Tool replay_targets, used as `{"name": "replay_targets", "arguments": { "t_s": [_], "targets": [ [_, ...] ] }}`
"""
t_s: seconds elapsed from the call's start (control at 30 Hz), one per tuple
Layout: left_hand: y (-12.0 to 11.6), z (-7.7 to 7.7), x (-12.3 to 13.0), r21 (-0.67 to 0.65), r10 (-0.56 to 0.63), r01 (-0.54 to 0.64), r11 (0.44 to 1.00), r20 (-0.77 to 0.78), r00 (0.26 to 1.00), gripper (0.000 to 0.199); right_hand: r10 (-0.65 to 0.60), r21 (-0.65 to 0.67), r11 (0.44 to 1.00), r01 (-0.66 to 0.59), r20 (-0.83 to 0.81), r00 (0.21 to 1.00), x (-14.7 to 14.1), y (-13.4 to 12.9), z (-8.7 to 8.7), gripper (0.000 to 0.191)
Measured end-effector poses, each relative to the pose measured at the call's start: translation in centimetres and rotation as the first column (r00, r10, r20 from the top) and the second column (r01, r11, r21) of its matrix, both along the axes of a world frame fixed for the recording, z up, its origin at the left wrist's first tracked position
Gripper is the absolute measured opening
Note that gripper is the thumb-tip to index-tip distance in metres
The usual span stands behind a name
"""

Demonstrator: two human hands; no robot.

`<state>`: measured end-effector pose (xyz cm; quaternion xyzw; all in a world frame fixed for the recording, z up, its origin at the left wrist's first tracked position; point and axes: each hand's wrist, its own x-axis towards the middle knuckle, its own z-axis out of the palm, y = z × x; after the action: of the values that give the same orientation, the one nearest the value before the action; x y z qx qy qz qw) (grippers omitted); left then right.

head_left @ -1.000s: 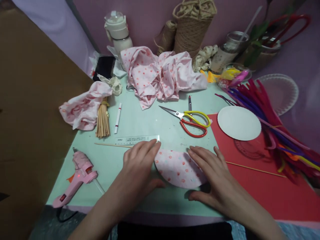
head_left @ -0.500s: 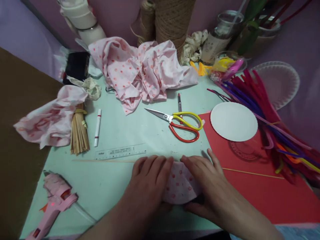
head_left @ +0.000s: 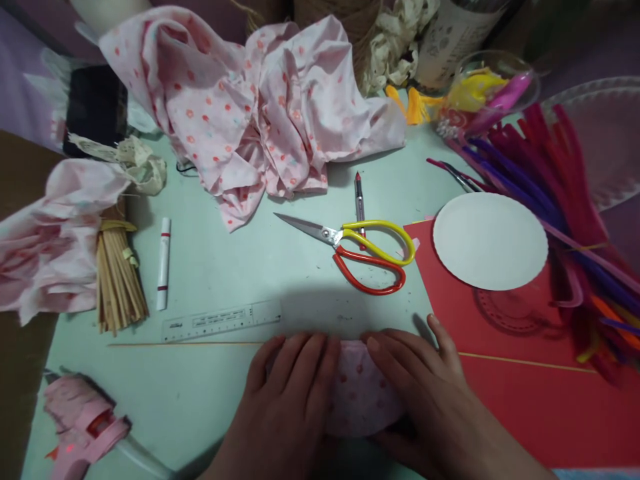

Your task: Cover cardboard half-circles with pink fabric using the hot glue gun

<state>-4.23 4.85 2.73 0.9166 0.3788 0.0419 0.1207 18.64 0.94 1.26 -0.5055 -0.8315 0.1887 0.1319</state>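
A piece of pink dotted fabric (head_left: 361,393) lies at the front of the table between my two hands. My left hand (head_left: 295,390) grips its left side, fingers curled over the top edge. On the other side, my right hand (head_left: 423,383) pinches the fabric with thumb below and fingers on top, the little finger sticking up. A thin wooden stick (head_left: 190,345) runs along the fabric's top edge and comes out beyond both hands; its middle is hidden. Just beyond my left hand is a clear ruler (head_left: 223,322).
Scissors (head_left: 333,238) with yellow and red handles lie over a pen (head_left: 359,197). A pink glue gun (head_left: 83,417) rests at left, near bundled sticks (head_left: 119,280) and a white marker (head_left: 164,263). Crumpled fabric (head_left: 280,113) lies behind. At right are a white paper plate (head_left: 490,241) and red paper (head_left: 550,413).
My view has moved closer and tilted down, so things appear larger. Both hands keep their hold on the fabric, with the fingers shifted only slightly.
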Motion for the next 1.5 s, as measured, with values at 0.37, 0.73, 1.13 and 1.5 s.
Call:
{"name": "replay_targets", "arguments": {
  "t_s": [0.37,0.73,1.13,1.5],
  "targets": [
    [0.2,0.7,0.0,0.013,-0.025,0.025,1.000,-0.013,1.000,0.054,-0.066,-0.097,0.993,0.066,-0.004,0.998,2.9,-1.5,1.7,0.090],
    [-0.6,0.6,-0.1,-0.010,0.000,0.001,1.000,0.048,0.999,0.069,-0.247,-0.091,0.965,0.247,0.019,0.969,5.0,-2.4,1.5,0.069],
    [-1.5,1.2,-3.9,-0.006,0.537,-0.546,0.838,0.194,0.821,0.059,-0.460,0.144,0.878,0.457,-0.008,0.888,3.3,-2.2,0.0,0.021],
    [-2.9,-1.7,-1.4,0.004,0.623,-0.671,0.742,0.367,0.691,0.042,-0.455,0.228,0.861,0.454,-0.051,0.889,2.7,-1.2,-1.2,0.016]
  ]
}}
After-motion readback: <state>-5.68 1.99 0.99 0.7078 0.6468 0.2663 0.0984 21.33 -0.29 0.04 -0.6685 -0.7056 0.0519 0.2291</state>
